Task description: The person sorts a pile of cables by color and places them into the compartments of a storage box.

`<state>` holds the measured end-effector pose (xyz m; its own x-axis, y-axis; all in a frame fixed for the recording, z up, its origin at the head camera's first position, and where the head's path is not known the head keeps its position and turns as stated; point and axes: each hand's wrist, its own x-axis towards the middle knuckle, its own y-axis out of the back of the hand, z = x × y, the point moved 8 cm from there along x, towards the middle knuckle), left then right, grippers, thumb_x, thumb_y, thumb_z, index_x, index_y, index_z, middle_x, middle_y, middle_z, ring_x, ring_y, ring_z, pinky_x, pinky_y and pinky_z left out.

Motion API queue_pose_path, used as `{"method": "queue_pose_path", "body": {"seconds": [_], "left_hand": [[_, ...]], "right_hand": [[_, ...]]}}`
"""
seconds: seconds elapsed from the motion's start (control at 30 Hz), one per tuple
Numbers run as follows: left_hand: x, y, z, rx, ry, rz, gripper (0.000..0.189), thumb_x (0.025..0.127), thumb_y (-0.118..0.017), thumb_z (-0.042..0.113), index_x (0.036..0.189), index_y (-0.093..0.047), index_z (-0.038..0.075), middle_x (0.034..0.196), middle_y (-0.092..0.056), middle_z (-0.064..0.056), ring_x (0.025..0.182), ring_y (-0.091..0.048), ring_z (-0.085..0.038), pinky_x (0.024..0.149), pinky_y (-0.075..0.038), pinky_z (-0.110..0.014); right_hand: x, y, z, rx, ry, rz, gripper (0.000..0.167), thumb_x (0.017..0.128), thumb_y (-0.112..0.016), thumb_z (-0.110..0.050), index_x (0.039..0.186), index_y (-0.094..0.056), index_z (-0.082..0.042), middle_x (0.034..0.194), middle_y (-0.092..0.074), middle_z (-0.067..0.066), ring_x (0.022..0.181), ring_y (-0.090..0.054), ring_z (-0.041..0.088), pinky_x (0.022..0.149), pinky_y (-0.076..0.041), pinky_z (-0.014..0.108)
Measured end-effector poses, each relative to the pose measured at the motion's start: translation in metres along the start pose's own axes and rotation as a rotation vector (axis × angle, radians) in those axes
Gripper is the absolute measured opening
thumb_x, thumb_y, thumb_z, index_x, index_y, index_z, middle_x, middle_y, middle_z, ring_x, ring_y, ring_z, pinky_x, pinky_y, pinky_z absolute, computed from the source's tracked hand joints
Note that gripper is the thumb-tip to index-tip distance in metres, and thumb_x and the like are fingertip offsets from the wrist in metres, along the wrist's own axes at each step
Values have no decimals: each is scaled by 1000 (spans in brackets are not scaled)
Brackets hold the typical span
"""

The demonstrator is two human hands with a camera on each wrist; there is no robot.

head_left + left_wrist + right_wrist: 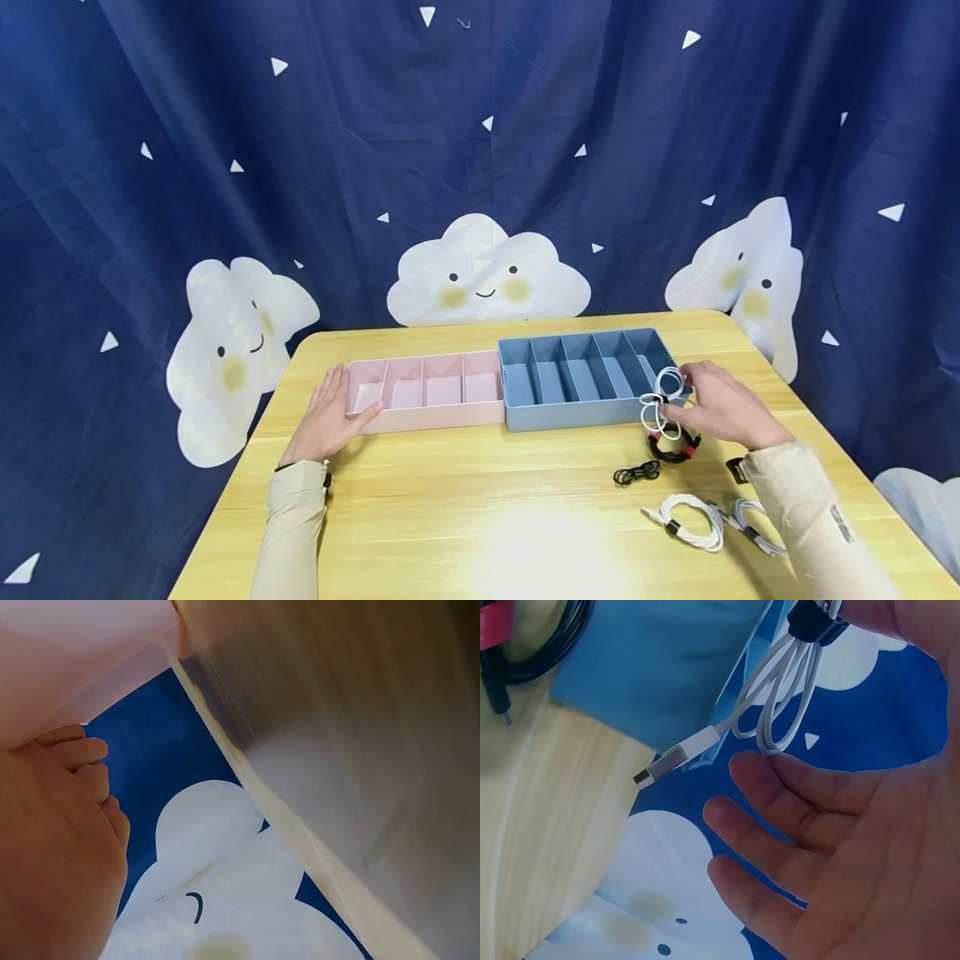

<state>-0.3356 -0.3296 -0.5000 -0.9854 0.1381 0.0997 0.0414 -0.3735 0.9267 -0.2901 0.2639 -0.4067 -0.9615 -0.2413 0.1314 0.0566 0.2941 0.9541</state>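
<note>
A pink divided organizer box (431,418) stands on the table, end to end with a blue divided organizer box (585,412). My left hand (324,419) rests against the pink box's left end, fingers extended and thumb along its front edge. In the left wrist view, that hand (60,847) lies against the pink wall. My right hand (726,406) pinches a bundled white USB cable (662,398) above the blue box's front right corner. A black strap (817,622) ties the bundle, and its USB plug (679,756) hangs free in the right wrist view.
Below the held bundle lies a coiled black cable (675,456) with red ties. A small black cable (636,473) sits to its left. Two coiled white cables (705,546) lie nearer the front right. A dark blue curtain (480,108) hangs behind the table (420,517).
</note>
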Motion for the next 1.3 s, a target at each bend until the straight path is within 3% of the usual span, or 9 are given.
{"method": "queue_pose_path", "body": {"seconds": [0.23,1.03,1.3], "left_hand": [[-1,3,4,-1,-3,5,112,97,-50,72,162,-8,-9,172,-6,-28,162,-5,-45,129,-12,-65],[-3,3,3,-24,2,-3,112,97,-52,71,162,-8,-9,173,-4,-27,162,-4,-45,129,-10,-66],[-2,2,2,-27,2,-9,113,97,-50,72,162,-6,-8,173,-1,-26,162,-1,-44,129,-9,-66]], "right_hand": [[6,1,-10,-10,14,-1,72,84,-80,-48,124,-63,9,115,-68,23,106,-64,37,87,-55,56],[24,2,-40,-2,68,13,67,83,-80,-45,122,-62,7,108,-66,19,94,-61,28,79,-54,48],[31,0,-50,-4,83,25,66,82,-80,-43,123,-62,6,109,-65,18,95,-61,30,81,-54,49]]}}
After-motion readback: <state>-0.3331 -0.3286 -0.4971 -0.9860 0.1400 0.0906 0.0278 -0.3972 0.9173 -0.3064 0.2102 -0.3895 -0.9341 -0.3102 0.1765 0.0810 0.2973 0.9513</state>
